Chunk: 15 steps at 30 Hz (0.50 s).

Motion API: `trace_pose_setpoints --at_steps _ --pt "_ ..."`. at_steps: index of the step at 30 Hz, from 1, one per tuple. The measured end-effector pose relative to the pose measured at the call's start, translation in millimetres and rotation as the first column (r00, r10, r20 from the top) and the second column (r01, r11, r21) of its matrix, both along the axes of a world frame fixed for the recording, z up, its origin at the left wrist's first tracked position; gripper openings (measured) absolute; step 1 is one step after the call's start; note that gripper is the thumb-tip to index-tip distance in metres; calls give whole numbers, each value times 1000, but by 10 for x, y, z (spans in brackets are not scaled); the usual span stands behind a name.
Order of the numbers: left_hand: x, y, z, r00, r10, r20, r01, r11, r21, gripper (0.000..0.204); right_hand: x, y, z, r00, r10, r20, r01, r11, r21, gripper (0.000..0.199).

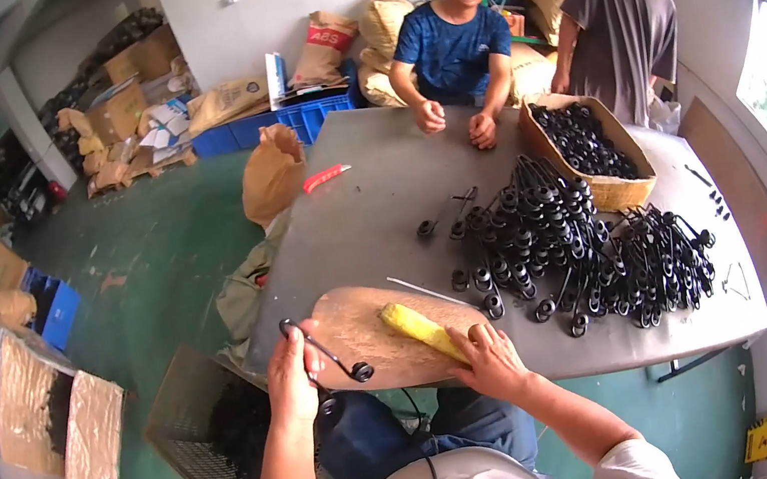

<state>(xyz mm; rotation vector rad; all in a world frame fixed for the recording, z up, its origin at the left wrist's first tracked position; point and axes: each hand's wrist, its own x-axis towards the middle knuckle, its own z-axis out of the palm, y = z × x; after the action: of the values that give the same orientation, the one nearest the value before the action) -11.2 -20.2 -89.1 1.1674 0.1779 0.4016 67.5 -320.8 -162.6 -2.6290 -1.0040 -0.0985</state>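
Note:
My left hand [294, 371] is closed round a thin black rod part [329, 352] with a rounded knob at each end, held up over the left edge of a brown wooden board [361, 319]. On that board lies a long yellow handle-like piece [419, 330], and my right hand [490, 359] has its fingers curled over the near end of it. What the yellow piece belongs to is hidden by my hand. Just beyond it, a thin pale metal strip [428, 291] rests across the far edge of the board. A heap of similar black rod parts [556, 241] spreads to the right.
A brown carton [621, 193] full of small black parts stands at the far right of the grey table [339, 216]. A red-handled cutter [326, 178] lies far left. Across the table one person [453, 45] sits; another [617, 28] stands. A crate [191, 424] of black parts sits below left.

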Motion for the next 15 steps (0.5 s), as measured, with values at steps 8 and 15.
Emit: trace_pose_setpoints --at_steps 8,15 --pt "364 -405 51 983 -176 55 168 979 117 31 -62 -395 -224 239 271 -932 635 682 361 46" --pt "698 -691 -133 930 -364 46 349 917 193 32 -595 -650 -114 256 454 -853 720 499 482 46"
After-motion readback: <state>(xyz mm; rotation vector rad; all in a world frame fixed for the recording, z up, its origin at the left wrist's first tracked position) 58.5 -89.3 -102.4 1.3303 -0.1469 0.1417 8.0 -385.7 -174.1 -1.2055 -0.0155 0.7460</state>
